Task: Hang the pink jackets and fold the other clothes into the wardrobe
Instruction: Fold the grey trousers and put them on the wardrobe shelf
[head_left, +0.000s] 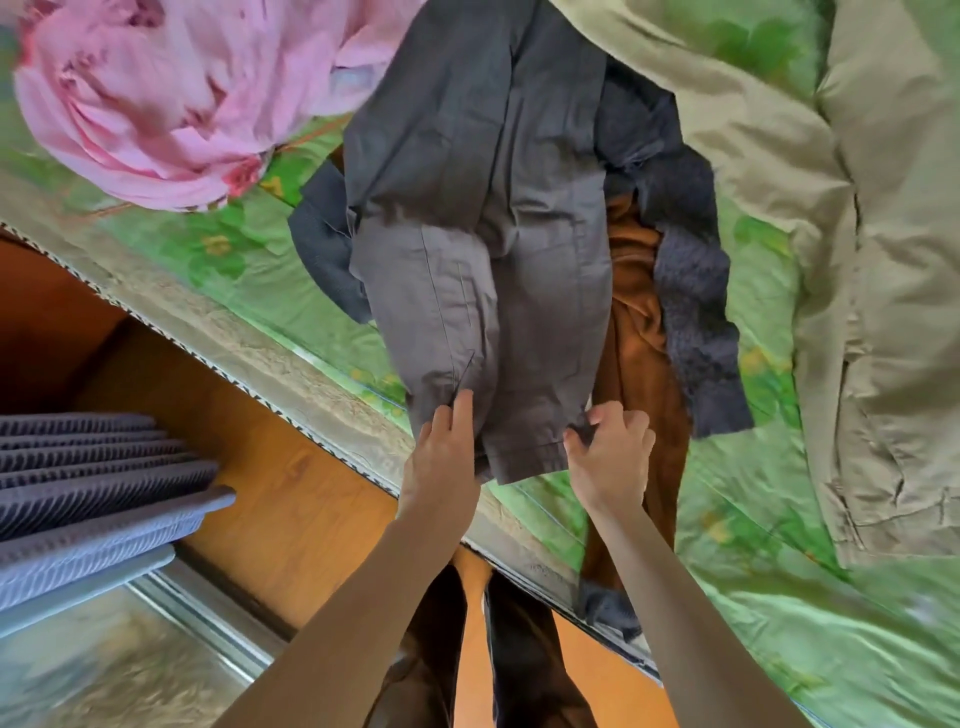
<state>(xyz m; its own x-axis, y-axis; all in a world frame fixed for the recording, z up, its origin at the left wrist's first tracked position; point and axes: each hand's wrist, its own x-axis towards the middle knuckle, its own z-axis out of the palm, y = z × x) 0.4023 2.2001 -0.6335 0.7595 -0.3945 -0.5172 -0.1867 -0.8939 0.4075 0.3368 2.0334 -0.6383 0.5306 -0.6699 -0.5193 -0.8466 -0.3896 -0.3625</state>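
Left hand (451, 447) at about 7 o'clock of the grey trousers (483, 244), fingers laid fairly straight along the near edge, thumb seemingly behind the cloth; a light pinch at most, cannot tell how firm. Right hand (613, 452) at 5 o'clock of the same garment, fingers curled and clamped on the near corner, a small dark bunch of fabric caught in the grip. Both holds at the end nearest the body, whether waistband or hem hard to say.

Trousers spread lengthwise toward 12 o'clock over a heap on the bed (234, 249): a brown garment (639, 322) beneath and running toward 6 o'clock off the mattress edge, a dark knitted piece (691, 291) showing at 3 o'clock and again at 9 o'clock.

Handling, judged: thin woven cloth, light, limp, no stiffness of its own, prone to sag and crease between the hands. Not fragile, not slippery, though likely to drag the clothes beneath. Best taken at the two near corners, pulled taut, then leg laid on leg along the seams before doubling over.

Further out: pink jackets (156, 98) crumpled at 10 o'clock, not yet hung. Beige padded coat (857, 270) at 2 o'clock. Grey ribbed stack (98, 478) on the floor at 8 o'clock. Wardrobe not in view.
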